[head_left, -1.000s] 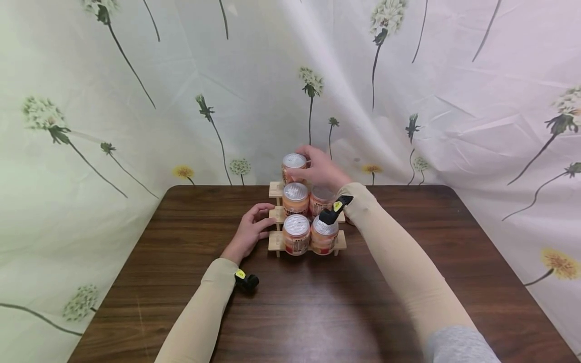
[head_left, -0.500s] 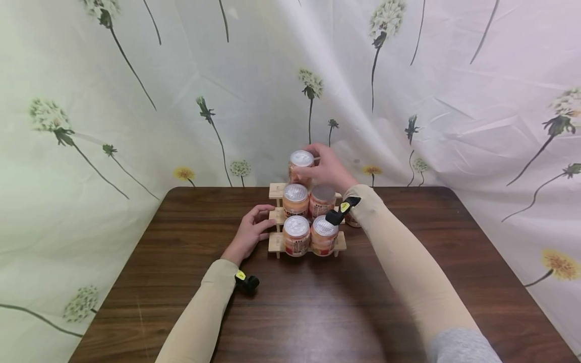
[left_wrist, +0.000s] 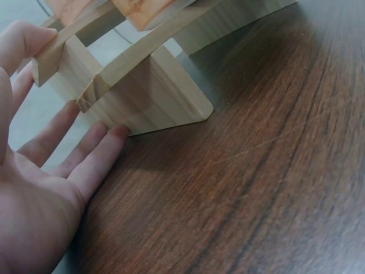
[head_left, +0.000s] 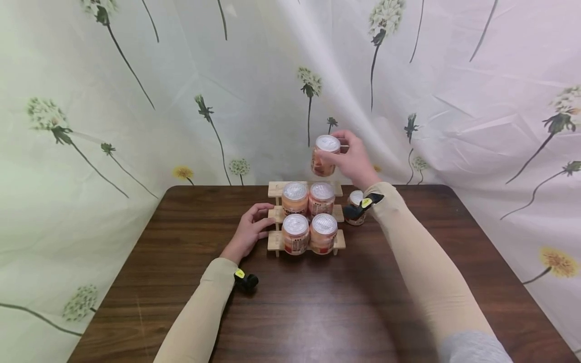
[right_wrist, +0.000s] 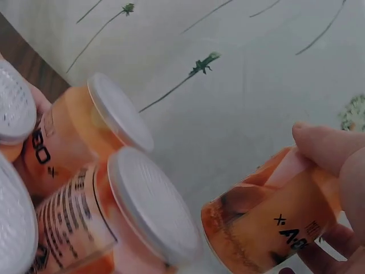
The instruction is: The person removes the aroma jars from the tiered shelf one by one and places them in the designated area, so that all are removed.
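A small orange-labelled can [head_left: 323,164] with a silvery lid is gripped between the thumb and fingers of my right hand [head_left: 356,159], raised above the top tier. In the right wrist view the same can [right_wrist: 262,217] is tilted, fingers round its lid end. My left hand [head_left: 249,229] lies at the left side of a three-tier wooden rack [head_left: 274,242]. In the left wrist view its fairly straight fingers touch the rack's side panel [left_wrist: 137,97] and tier ends. Two cans stand on the middle tier, including one at left [head_left: 295,199], and two on the bottom tier, including one at right [head_left: 324,234].
Another similar can [head_left: 356,201] stands on the dark wooden table [head_left: 204,312] right of the rack, partly behind the right wrist's black camera [head_left: 363,205]. A flower-patterned cloth [head_left: 263,101] hangs just behind the table's far edge.
My right hand has lifted the can off the left of the top tier and carried it up and to the right. The left hand has stayed at the rack's side.
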`<state>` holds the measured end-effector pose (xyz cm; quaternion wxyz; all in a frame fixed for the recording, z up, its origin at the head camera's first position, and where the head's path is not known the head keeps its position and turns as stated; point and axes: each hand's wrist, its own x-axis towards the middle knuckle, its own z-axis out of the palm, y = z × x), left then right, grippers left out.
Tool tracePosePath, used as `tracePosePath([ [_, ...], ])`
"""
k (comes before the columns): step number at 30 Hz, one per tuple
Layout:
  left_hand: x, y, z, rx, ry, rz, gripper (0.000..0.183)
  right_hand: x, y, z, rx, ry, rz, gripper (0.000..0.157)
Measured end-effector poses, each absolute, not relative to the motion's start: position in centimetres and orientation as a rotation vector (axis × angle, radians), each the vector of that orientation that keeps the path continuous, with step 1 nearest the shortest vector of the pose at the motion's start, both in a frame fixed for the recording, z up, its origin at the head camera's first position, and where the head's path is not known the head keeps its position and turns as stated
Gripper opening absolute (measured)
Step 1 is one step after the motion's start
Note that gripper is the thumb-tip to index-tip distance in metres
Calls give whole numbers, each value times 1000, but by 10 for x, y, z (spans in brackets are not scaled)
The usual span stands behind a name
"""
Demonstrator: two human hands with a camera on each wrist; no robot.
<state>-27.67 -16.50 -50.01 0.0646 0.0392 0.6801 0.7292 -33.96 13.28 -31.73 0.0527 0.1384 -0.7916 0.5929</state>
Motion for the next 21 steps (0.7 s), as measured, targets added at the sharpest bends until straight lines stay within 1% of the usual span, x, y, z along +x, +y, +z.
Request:
tracePosePath([
  [5, -278, -165, -501, 122, 2064, 2196, 40, -340, 151, -325, 375, -2324, 1871, 59],
  [11, -279, -165, -502, 121, 2072, 2198, 38, -336, 172, -328, 331, -2302, 1818, 56],
  [21, -278, -165, -501, 124, 2068, 2195, 37, -325, 207, -338, 281, -2301, 1763, 58],
])
